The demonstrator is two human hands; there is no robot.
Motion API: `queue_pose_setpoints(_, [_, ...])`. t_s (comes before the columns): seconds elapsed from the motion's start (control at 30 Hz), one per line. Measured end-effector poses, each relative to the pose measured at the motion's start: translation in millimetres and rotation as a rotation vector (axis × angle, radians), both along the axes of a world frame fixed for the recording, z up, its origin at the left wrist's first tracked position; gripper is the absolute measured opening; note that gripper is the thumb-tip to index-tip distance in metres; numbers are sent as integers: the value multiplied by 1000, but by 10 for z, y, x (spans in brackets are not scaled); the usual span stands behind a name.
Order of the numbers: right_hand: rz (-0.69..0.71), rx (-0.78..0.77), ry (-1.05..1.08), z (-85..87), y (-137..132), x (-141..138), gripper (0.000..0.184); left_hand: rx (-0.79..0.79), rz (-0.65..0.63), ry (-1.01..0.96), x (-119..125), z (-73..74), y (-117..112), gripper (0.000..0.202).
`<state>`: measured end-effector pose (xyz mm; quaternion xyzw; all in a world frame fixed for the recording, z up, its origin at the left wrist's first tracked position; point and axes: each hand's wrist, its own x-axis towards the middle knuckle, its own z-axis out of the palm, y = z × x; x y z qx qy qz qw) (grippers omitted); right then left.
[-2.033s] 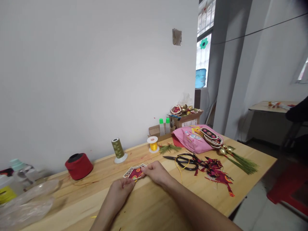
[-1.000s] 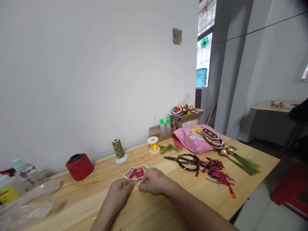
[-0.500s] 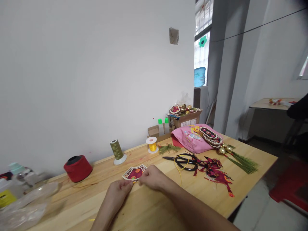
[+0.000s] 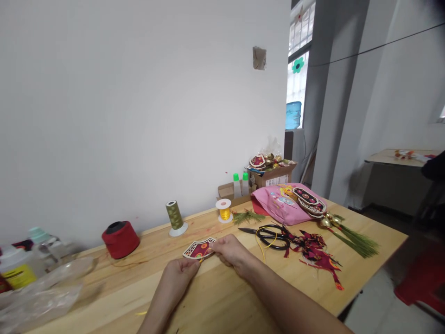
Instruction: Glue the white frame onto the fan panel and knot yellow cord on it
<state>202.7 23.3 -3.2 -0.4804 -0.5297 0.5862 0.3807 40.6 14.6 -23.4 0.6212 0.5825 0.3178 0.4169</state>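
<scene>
A fan-shaped ornament (image 4: pixel 199 249) with a pale cut-out border and a dark red patterned middle is held just over the table. My left hand (image 4: pixel 181 273) is closed at its lower edge, thumb and finger pinching a short bit of yellow cord (image 4: pixel 201 260) there. On the other side, my right hand (image 4: pixel 232 253) is closed in a pinch on the ornament's right end; its fingertips partly cover that end. Black-handled scissors (image 4: pixel 271 236) lie to the right, with a loop of yellow cord across the handles.
A spool of yellow cord (image 4: pixel 225 212), a green thread cone (image 4: pixel 174 215) and a red yarn cone (image 4: pixel 120 240) stand along the wall. Fabric scraps (image 4: pixel 318 253), a pink cloth bag (image 4: pixel 278 204) and a filled cardboard box (image 4: pixel 274 176) are on the right. Bottles (image 4: pixel 21 269) and plastic bags stand left.
My right hand has shifted from the ornament's lower edge up to its right end. My left hand stays at the lower edge. The whole view has swung slightly left.
</scene>
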Motion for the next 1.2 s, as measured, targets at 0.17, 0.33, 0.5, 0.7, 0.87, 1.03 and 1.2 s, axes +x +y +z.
queue_pose_setpoints(0.17, [390, -231, 247, 69, -89, 65, 13, 135, 46, 110, -11, 36, -37, 37])
queue_pose_setpoints(0.33, [368, -101, 160, 4, -118, -7, 30, 109, -3, 7, -31, 48, -61, 33])
queue_pose_setpoints(0.5, [206, 141, -100, -134, -87, -168, 33, -63, -107, -166, -45, 51, -50, 17])
queue_pose_setpoints(0.7, [123, 441, -469, -208, -73, -227, 26, -2, -127, -160, -48, 30, -40, 30])
queue_pose_setpoints(0.87, [80, 627, -764, -133, -98, -204, 22, 84, -60, -92, -34, -31, -22, 45])
queue_pose_setpoints(1.03, [67, 630, -899, -78, -96, -193, 22, 69, -16, -101, -48, -40, -1, 45])
queue_pose_setpoints(1.2, [34, 675, -854, -125, -72, -201, 22, 68, -8, -78, -59, -46, 25, 42])
